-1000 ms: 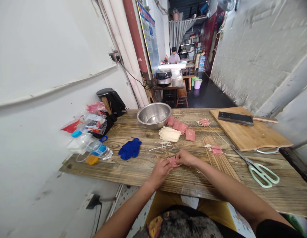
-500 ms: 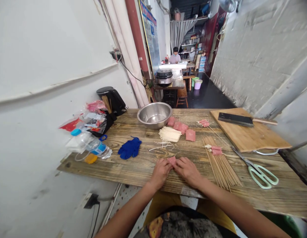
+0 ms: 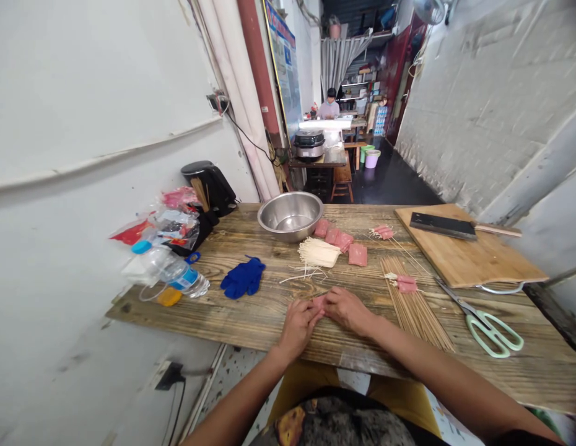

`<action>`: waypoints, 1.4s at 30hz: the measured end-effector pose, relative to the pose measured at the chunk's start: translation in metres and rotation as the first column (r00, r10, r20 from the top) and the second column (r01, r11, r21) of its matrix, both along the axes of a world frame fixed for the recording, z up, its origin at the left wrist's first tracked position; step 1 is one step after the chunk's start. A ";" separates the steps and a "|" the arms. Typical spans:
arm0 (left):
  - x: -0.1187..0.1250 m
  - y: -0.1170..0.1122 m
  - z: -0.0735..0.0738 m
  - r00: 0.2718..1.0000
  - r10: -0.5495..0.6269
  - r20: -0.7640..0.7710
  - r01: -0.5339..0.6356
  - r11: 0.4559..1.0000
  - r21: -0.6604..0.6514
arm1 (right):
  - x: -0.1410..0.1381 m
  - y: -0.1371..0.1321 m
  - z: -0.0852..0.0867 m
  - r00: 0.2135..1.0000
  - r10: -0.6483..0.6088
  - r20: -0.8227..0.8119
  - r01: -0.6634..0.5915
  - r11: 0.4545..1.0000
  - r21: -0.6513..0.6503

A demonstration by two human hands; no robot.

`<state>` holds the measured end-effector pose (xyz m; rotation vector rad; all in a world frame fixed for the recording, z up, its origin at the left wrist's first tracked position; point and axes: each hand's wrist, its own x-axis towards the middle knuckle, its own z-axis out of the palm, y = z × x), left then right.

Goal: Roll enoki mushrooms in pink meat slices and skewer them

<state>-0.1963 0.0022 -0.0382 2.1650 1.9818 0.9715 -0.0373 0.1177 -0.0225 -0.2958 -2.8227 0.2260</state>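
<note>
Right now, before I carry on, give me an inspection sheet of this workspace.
Surface: wooden table, weathered planks.
Job's things: pink meat slice between both hands; enoki mushrooms; more meat slices; bamboo skewers; loaded skewers lying on them.
Clutter: steel bowl, blue gloves, water bottle, plastic bags, scissors, cleaver on cutting board.
Grippers: left hand and right hand pinch the slice on the table.
Cables: black cable down the wall; plug below the table.
Surroundings: a person seated far down the passage.
</note>
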 end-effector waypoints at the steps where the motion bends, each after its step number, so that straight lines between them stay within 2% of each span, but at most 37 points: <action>1: 0.001 -0.001 0.001 1.000 -0.002 -0.012 0.002 1.000 -0.005 | -0.001 0.001 0.001 1.000 0.000 0.010 0.000 1.000 -0.028; 6: 0.005 -0.008 0.001 0.981 0.025 -0.191 -0.007 0.995 0.095 | -0.004 0.006 0.001 0.998 0.053 0.018 -0.051 0.994 -0.094; 8: 0.007 -0.009 -0.002 0.964 0.000 -0.268 0.034 0.992 0.123 | -0.005 0.008 -0.001 0.998 0.065 0.024 -0.062 0.994 -0.091; 11: 0.010 -0.010 -0.005 0.948 -0.031 -0.317 0.063 0.994 0.090 | -0.005 0.011 -0.002 0.998 0.058 0.033 -0.055 0.996 -0.077; 15: 0.013 -0.006 -0.002 0.943 0.021 -0.332 -0.002 0.998 0.058 | -0.004 0.013 0.001 0.996 0.080 0.029 -0.077 0.992 -0.102; 19: 0.012 0.001 0.009 0.965 0.013 -0.264 -0.018 1.000 -0.015 | -0.002 0.014 0.003 0.998 0.063 0.015 -0.060 0.988 -0.140; 25: 0.003 0.013 0.026 0.998 -0.023 -0.053 0.012 0.982 -0.187 | -0.002 0.019 0.003 0.998 0.067 0.000 -0.064 0.961 -0.269; 28: 0.000 0.018 0.028 1.000 -0.017 0.010 0.018 0.975 -0.223 | -0.003 0.023 0.004 0.998 0.062 -0.011 -0.062 0.925 -0.375; 32: -0.002 0.023 0.029 0.999 -0.010 0.041 0.022 0.949 -0.314 | -0.004 0.027 0.004 0.998 0.055 0.005 -0.044 0.846 -0.531; 36: 0.001 0.024 0.033 0.997 0.064 0.035 -0.047 0.929 -0.366 | -0.006 0.032 0.004 0.999 0.001 0.052 0.030 0.807 -0.590; 42: 0.003 0.022 0.036 0.970 0.185 0.159 -0.103 0.901 -0.422 | -0.014 0.039 0.009 0.980 -0.025 0.198 0.150 0.749 -0.645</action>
